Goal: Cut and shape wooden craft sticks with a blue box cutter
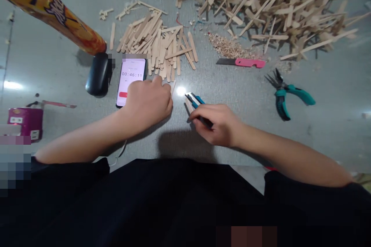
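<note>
My right hand is closed around a blue and black utility knife, its front end pointing up and left over the table. A pale strip, apparently wood, shows along the knife's left side. My left hand is curled, back up, at the near edge of a pile of flat wooden craft sticks. One narrow craft stick sticks out by its fingertips, which are mostly hidden. Under that hand, partly covered, lies a phone showing a running timer.
Crossed craft sticks form a large heap at the back right. A pink-handled knife lies by wood shavings; green-handled pliers lie farther right. At left are an orange bottle, a black case and a purple power socket.
</note>
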The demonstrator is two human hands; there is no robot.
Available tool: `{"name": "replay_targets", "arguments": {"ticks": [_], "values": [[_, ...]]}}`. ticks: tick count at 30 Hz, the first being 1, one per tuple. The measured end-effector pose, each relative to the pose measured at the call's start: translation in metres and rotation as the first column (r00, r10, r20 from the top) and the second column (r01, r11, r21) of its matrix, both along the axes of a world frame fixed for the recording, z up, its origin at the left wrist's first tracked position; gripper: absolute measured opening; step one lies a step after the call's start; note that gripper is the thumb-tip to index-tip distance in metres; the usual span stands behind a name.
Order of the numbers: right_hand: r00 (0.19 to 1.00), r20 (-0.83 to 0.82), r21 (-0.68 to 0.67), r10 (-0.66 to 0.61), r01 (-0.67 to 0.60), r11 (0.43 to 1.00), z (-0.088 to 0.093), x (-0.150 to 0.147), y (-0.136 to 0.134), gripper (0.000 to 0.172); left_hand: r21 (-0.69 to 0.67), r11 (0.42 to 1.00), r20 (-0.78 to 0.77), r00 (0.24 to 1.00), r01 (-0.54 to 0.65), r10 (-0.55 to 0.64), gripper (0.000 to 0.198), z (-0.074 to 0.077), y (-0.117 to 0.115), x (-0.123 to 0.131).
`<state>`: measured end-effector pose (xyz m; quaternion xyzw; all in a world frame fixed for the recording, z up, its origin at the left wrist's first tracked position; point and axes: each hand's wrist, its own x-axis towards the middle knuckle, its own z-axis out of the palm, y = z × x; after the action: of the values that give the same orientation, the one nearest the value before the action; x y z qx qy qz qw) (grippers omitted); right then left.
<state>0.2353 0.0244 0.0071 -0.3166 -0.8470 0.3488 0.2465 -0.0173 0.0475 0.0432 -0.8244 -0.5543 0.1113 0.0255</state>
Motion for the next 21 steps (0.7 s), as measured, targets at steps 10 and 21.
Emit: {"name": "replay_targets", "arguments": {"ticks": [10,21], "values": [[0.784,0.62,-0.03,0.019,-0.001,1.0,0.014,-0.003,-0.008,0.024,0.265,0.853,0.125,0.861,0.45,-0.493,0.03,-0.022,-0.074,0.016],[0.697,0.701,0.161,-0.152,0.053,0.986,0.029,0.003,0.003,0.028,0.149,0.888,0.177,0.871,0.436,-0.458,0.074,-0.034,-0.072,0.015]]}}
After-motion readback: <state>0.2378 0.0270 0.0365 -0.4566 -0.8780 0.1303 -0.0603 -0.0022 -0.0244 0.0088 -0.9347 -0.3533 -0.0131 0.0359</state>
